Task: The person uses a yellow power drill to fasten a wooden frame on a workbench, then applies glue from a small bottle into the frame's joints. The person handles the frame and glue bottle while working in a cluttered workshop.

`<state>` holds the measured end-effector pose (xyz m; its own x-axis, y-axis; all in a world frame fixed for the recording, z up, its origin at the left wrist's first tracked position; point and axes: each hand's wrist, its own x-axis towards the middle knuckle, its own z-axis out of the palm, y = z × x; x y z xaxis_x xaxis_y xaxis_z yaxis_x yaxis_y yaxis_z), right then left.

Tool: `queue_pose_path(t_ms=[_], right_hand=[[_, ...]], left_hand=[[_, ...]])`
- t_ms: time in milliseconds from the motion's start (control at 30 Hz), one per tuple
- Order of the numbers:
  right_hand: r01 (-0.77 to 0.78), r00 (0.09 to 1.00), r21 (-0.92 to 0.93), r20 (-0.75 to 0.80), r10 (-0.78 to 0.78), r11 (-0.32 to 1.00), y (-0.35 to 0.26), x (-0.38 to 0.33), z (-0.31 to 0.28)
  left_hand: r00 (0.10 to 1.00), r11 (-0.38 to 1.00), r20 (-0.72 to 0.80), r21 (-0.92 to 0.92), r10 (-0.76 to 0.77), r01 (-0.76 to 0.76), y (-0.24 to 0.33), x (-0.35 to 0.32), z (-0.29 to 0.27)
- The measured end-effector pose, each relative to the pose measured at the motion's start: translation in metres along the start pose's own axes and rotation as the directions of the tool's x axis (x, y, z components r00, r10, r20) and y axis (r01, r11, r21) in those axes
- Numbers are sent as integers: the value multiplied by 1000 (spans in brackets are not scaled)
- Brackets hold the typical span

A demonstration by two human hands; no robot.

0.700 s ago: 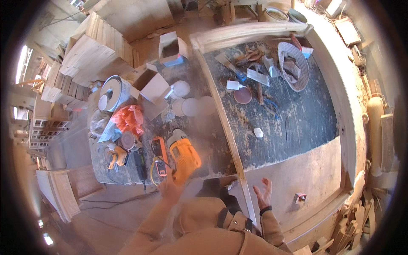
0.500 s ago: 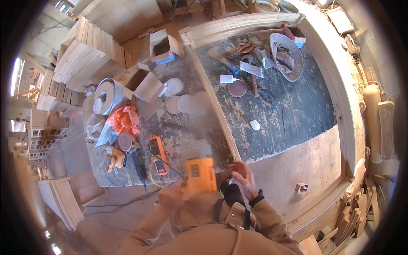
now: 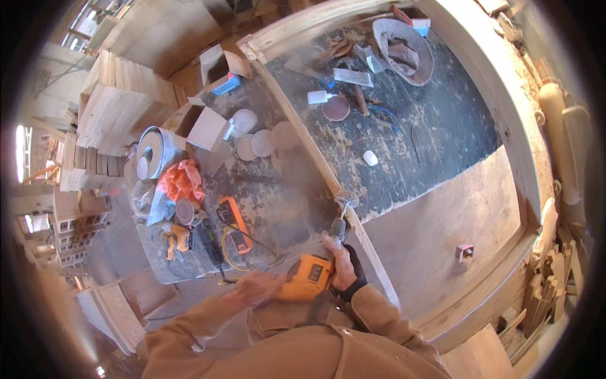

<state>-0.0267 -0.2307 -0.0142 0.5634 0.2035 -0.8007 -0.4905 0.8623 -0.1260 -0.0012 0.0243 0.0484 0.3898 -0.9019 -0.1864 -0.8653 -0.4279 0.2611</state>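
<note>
In front of my body is an orange-and-black power drill (image 3: 307,278), its dark chuck pointing away from me. My left hand (image 3: 254,289) is closed around the rear of it, slightly blurred. My right hand (image 3: 344,265) grips the front, fingers wrapped near the chuck (image 3: 334,231). A small, round, blurred attachment (image 3: 346,200) sits at the drill's tip, over the narrow wooden rail (image 3: 309,145) of a large frame. Whether it touches the rail I cannot tell.
Left on the worktable lie sanding discs (image 3: 262,143), an angle grinder (image 3: 208,243), an orange power strip (image 3: 233,226) with cables, and an orange plastic bag (image 3: 182,180). A bucket hat (image 3: 404,54) and white bottle (image 3: 319,96) lie within the wooden frame. Stacked panels (image 3: 120,95) stand far left.
My right hand, apart from the drill before, now grips its front. The drill has turned, and its tip now shows over the rail. The whole view has shifted and tilted.
</note>
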Motion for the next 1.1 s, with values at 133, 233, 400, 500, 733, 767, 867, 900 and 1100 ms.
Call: queue_pose_path(t_ms=[133, 233, 400, 500, 733, 767, 867, 900, 1100], right_hand=[[51, 994, 17, -98, -49, 999, 13, 13, -6], [55, 985, 91, -171, -38, 994, 19, 12, -5], [84, 972, 228, -231, -30, 970, 31, 13, -5], [121, 966, 262, -253, -52, 957, 51, 19, -5], [176, 950, 205, -292, -111, 963, 67, 61, -4], [171, 967, 216, -222, -122, 961, 66, 65, -2], [139, 940, 80, -324, -106, 987, 61, 87, 15], [110, 921, 19, -379, -94, 994, 59, 98, 25], [207, 925, 46, -334, -180, 977, 66, 111, 54]], left_hand=[[999, 1000, 37, 14, 0, 0, -5, -4, -8], [994, 996, 92, 76, -60, 53, -9, 4, -13], [995, 998, 84, -29, -60, 63, -36, 21, -8], [997, 988, 76, -150, -8, 20, -56, 15, 1], [994, 969, 75, -228, -82, 97, -82, 1, 23], [993, 962, 61, -247, -103, 114, -85, 1, 23], [977, 923, 116, -323, -181, 210, -93, -7, 17], [975, 915, 85, -337, -206, 223, -99, -10, 14], [970, 941, 143, -251, -195, 226, -127, -14, 12]])
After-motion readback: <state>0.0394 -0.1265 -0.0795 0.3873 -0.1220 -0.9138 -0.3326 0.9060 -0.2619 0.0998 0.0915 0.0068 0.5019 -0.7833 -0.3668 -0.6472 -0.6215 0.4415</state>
